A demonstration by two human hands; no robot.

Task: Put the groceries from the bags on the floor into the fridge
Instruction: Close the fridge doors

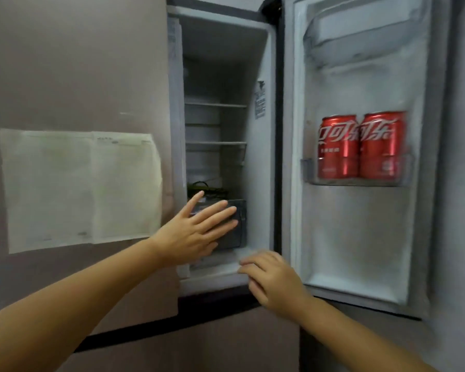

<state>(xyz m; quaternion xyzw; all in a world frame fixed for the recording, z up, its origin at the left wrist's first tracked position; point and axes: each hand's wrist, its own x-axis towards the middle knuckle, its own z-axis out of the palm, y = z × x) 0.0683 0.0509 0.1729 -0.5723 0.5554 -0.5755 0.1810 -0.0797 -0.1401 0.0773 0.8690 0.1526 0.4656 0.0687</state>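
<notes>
The fridge (258,63) stands with its right door (360,232) swung wide. My left hand (196,232) has straight, spread fingers laid flat against the front of the grey drawer (239,221) at the compartment's bottom. Something dark green (207,189) shows just above that drawer. My right hand (271,277) rests with loosely bent fingers on the lower front ledge (215,275) of the compartment and holds nothing. Two red cola cans (360,146) stand side by side in the door's shelf. No bags are in view.
Two glass shelves (215,124) sit above the drawer in the narrow compartment. White paper sheets (78,189) are stuck on the closed left door. A covered bin (360,25) sits at the top of the open door.
</notes>
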